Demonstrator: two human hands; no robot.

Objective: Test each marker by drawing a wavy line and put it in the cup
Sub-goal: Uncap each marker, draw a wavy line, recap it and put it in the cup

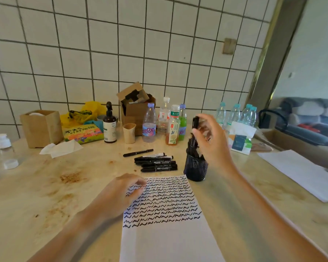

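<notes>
A white sheet of paper (167,231) lies in front of me, its upper half covered with rows of black wavy lines. Beyond it lie several black markers (155,162) in a pile, one more marker (138,152) apart behind them. A black mesh cup (195,170) stands at the paper's far right corner with markers standing in it. My right hand (211,140) holds a black marker (195,122) upright directly above the cup. My left hand (121,191) rests on the paper's upper left part, fingers loosely curled, holding nothing.
Bottles (149,123), a beige cup (129,133), a brown pump bottle (109,125), a cardboard box (135,108), a snack bag (82,133) and tissues (62,148) line the back of the table. Another white sheet (307,173) lies right. A small white-capped bottle (5,148) stands far left.
</notes>
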